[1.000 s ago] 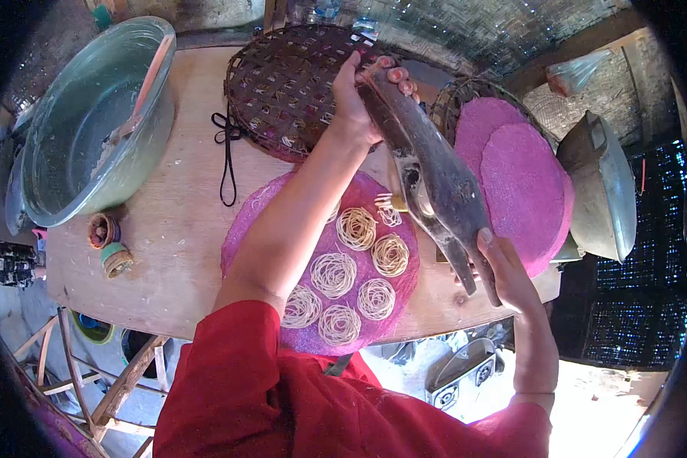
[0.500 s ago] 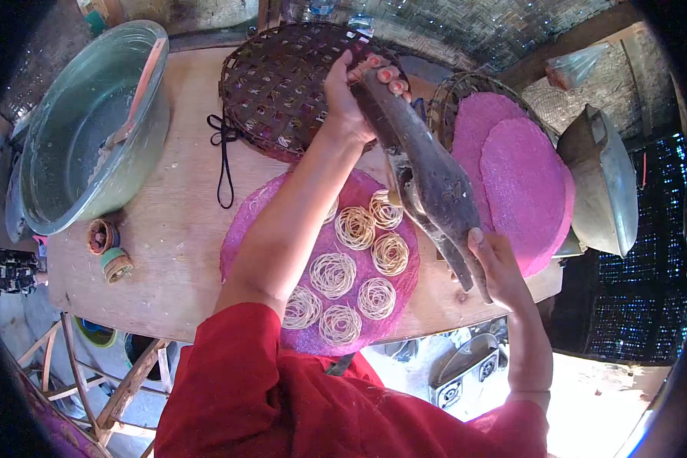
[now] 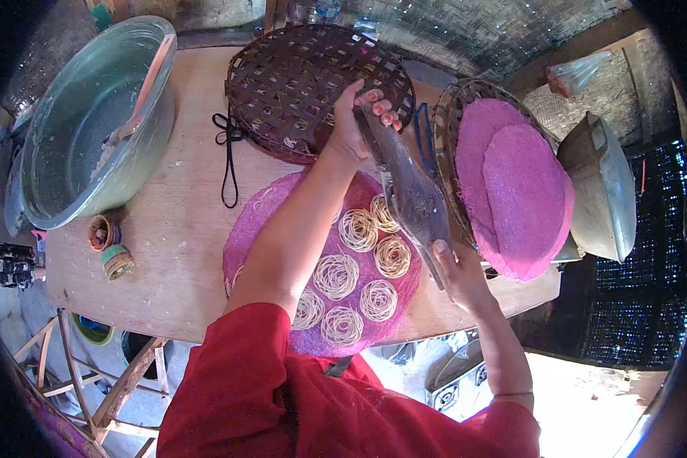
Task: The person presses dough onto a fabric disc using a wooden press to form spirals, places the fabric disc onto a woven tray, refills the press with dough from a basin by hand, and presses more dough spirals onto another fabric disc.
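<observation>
A dark wooden press-like tool (image 3: 412, 195) is held at a slant over the right edge of a round pink cloth (image 3: 259, 206). My left hand (image 3: 359, 122) grips its upper end, fingers wrapped round it. Lower down, my right hand (image 3: 459, 276) is closed on the other end, thumb on top. Coiled nests of pale noodle-like strands (image 3: 335, 276) lie on the cloth beneath and left of the tool. My left forearm hides part of the cloth.
A large green basin (image 3: 149, 137) with a pink-handled utensil stands at the left, near two small ring-like objects (image 3: 117, 262). Behind is a dark woven tray (image 3: 282, 91) with a black cord. Pink round cloths (image 3: 523, 195) and a metal pot (image 3: 607, 191) are at the right.
Both hands have shifted the tool slightly; its upper end is lower and its lower end is farther left. The two prongs at its lower end now appear close together.
</observation>
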Action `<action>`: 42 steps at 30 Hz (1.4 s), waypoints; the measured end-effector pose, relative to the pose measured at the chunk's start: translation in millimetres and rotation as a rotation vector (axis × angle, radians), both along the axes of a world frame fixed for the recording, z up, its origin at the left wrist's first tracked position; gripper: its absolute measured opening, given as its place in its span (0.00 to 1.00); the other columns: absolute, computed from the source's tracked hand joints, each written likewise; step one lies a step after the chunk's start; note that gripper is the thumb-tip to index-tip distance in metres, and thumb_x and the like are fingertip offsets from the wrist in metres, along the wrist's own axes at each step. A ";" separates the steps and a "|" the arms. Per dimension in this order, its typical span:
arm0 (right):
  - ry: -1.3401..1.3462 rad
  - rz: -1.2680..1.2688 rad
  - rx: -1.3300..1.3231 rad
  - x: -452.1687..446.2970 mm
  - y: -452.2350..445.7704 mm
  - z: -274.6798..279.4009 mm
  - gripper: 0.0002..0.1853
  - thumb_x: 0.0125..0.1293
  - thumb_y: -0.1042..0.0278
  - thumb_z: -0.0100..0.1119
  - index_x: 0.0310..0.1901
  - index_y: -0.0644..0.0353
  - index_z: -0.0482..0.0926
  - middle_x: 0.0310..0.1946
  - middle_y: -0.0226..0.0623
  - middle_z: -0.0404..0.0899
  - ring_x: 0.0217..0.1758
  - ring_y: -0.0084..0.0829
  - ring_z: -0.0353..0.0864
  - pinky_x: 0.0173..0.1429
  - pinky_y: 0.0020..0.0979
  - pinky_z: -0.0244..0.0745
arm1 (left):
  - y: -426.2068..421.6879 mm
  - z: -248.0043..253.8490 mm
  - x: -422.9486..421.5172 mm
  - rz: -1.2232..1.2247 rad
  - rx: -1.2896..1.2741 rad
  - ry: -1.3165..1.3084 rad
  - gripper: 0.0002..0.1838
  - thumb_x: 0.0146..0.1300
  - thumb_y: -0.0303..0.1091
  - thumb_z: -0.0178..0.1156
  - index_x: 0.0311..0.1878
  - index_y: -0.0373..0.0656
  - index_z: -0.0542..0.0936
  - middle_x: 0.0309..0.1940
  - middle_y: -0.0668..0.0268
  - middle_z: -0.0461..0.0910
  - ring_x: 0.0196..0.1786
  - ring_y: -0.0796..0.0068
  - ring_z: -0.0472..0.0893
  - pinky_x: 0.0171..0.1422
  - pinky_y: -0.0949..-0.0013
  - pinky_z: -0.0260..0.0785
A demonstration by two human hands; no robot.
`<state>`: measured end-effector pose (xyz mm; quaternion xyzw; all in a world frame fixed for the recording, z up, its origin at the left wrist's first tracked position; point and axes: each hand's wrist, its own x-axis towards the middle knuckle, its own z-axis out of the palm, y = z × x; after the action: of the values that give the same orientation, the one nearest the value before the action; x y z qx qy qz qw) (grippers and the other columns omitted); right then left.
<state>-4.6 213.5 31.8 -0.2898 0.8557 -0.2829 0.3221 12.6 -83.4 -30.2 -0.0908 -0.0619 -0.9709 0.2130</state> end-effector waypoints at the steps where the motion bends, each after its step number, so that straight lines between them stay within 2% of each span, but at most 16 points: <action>1: -0.002 0.001 -0.001 0.3 -0.5 0.4 0.28 0.66 0.41 0.49 0.39 0.65 0.78 0.22 0.32 0.75 0.25 0.22 0.71 0.29 0.28 0.66 | -3.7 5.6 2.6 -0.028 -0.040 0.027 0.18 0.64 0.52 0.46 0.21 0.55 0.67 0.13 0.76 0.66 0.20 0.74 0.69 0.35 0.63 0.66; 6: -0.329 0.035 -0.149 4.4 -9.7 38.4 0.35 0.62 0.31 0.46 0.42 0.64 0.76 0.27 0.33 0.75 0.29 0.24 0.73 0.32 0.28 0.68 | -12.9 64.2 24.7 -0.001 -0.112 0.126 0.18 0.65 0.51 0.45 0.23 0.52 0.67 0.15 0.75 0.68 0.22 0.73 0.71 0.37 0.62 0.67; 10: -0.403 0.173 -0.170 -3.8 -9.7 78.0 0.42 0.58 0.24 0.42 0.45 0.65 0.74 0.33 0.35 0.76 0.33 0.26 0.75 0.36 0.29 0.70 | -4.4 134.4 66.7 0.148 -0.219 0.211 0.15 0.66 0.47 0.46 0.27 0.50 0.70 0.20 0.75 0.72 0.23 0.74 0.74 0.40 0.63 0.68; 11: -0.399 0.276 -0.197 0.4 -12.7 90.9 0.44 0.57 0.23 0.42 0.48 0.66 0.73 0.36 0.37 0.76 0.37 0.27 0.75 0.40 0.30 0.70 | -7.9 147.6 75.4 0.155 -0.224 0.210 0.15 0.66 0.47 0.46 0.27 0.50 0.70 0.20 0.75 0.72 0.23 0.74 0.74 0.40 0.63 0.68; 13: -0.401 0.384 -0.230 9.6 -15.2 97.9 0.46 0.56 0.22 0.41 0.51 0.67 0.72 0.40 0.39 0.76 0.41 0.28 0.76 0.45 0.30 0.70 | -17.5 172.2 99.9 0.049 -0.397 0.576 0.25 0.70 0.51 0.33 0.36 0.46 0.77 0.18 0.72 0.73 0.26 0.70 0.79 0.45 0.55 0.72; 15: -0.451 0.291 -0.355 25.2 -17.8 95.3 0.49 0.56 0.22 0.41 0.56 0.69 0.70 0.47 0.43 0.76 0.50 0.30 0.74 0.56 0.32 0.67 | -19.9 201.0 148.5 0.111 -0.499 0.545 0.20 0.69 0.48 0.38 0.34 0.47 0.76 0.18 0.73 0.73 0.24 0.72 0.78 0.42 0.59 0.71; 17: -0.459 0.401 -0.337 24.2 -17.1 88.1 0.45 0.60 0.27 0.42 0.59 0.68 0.69 0.54 0.44 0.73 0.57 0.32 0.71 0.62 0.33 0.63 | -12.4 223.0 209.5 0.216 -0.664 0.530 0.12 0.66 0.42 0.47 0.30 0.49 0.74 0.17 0.76 0.74 0.19 0.76 0.76 0.35 0.67 0.69; 19: -0.340 0.380 -0.289 23.3 -13.7 46.3 0.39 0.66 0.34 0.39 0.59 0.67 0.68 0.53 0.43 0.74 0.50 0.29 0.76 0.55 0.31 0.70 | -12.7 240.3 266.2 0.224 -0.884 0.592 0.10 0.64 0.38 0.49 0.27 0.51 0.73 0.15 0.77 0.75 0.14 0.78 0.75 0.28 0.73 0.67; 20: -0.142 0.371 -0.280 22.8 -6.8 26.3 0.27 0.69 0.49 0.47 0.59 0.66 0.69 0.54 0.41 0.73 0.53 0.29 0.75 0.55 0.31 0.70 | -17.4 249.4 293.4 0.188 -1.037 0.650 0.11 0.64 0.38 0.49 0.26 0.51 0.74 0.13 0.77 0.75 0.12 0.79 0.75 0.24 0.75 0.66; 22: -0.009 0.308 -0.288 30.8 3.4 3.8 0.24 0.68 0.53 0.52 0.57 0.63 0.71 0.52 0.43 0.74 0.52 0.33 0.74 0.56 0.33 0.69 | 4.0 240.4 344.3 0.559 -1.237 0.372 0.17 0.65 0.46 0.46 0.23 0.51 0.73 0.11 0.75 0.74 0.12 0.77 0.74 0.23 0.74 0.65; 24: 0.294 0.199 -0.376 26.0 19.9 -43.3 0.19 0.64 0.60 0.58 0.53 0.60 0.75 0.47 0.44 0.76 0.51 0.38 0.75 0.54 0.34 0.70 | 61.7 217.7 383.5 1.095 -1.145 -0.156 0.26 0.66 0.57 0.37 0.22 0.48 0.71 0.13 0.70 0.71 0.15 0.70 0.71 0.29 0.66 0.66; 25: 0.291 0.204 -0.399 25.6 23.8 -57.9 0.19 0.64 0.60 0.58 0.53 0.60 0.75 0.47 0.44 0.76 0.51 0.38 0.75 0.54 0.34 0.70 | 72.1 220.2 392.0 1.141 -1.175 -0.330 0.32 0.66 0.62 0.30 0.22 0.46 0.69 0.15 0.66 0.69 0.18 0.65 0.70 0.35 0.60 0.66; 27: 0.316 -0.072 -0.454 25.1 33.1 -78.8 0.17 0.64 0.62 0.58 0.51 0.60 0.76 0.46 0.43 0.76 0.51 0.36 0.75 0.51 0.34 0.71 | 75.3 192.6 407.0 1.464 -0.861 -0.455 0.32 0.66 0.63 0.31 0.23 0.45 0.69 0.15 0.66 0.66 0.20 0.66 0.69 0.37 0.59 0.65; 31: 0.249 -0.201 -0.550 6.7 47.3 -126.2 0.16 0.64 0.64 0.57 0.51 0.61 0.75 0.48 0.43 0.74 0.50 0.35 0.75 0.50 0.34 0.72 | 52.4 118.9 467.6 1.771 -0.199 -0.626 0.28 0.65 0.58 0.36 0.28 0.41 0.69 0.25 0.62 0.69 0.32 0.64 0.69 0.46 0.58 0.64; 38: 0.402 -0.181 -0.525 16.0 45.6 -131.9 0.16 0.64 0.67 0.55 0.53 0.62 0.73 0.48 0.42 0.74 0.48 0.34 0.76 0.48 0.33 0.73 | 24.5 -5.0 505.2 1.719 0.159 -0.440 0.27 0.65 0.50 0.31 0.24 0.39 0.69 0.25 0.59 0.72 0.32 0.61 0.73 0.45 0.56 0.69; 42: 0.299 -0.230 -0.440 27.8 41.9 -121.1 0.18 0.64 0.68 0.53 0.55 0.65 0.71 0.48 0.43 0.75 0.48 0.36 0.77 0.47 0.33 0.74 | 17.1 -30.4 504.6 1.732 0.290 -0.463 0.30 0.68 0.53 0.28 0.30 0.39 0.72 0.30 0.58 0.75 0.37 0.58 0.76 0.48 0.53 0.71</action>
<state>23.2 255.4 -89.3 -0.2922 0.8389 -0.4507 0.0877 517.2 -66.4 -60.6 0.2126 -0.0270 -0.4634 0.8599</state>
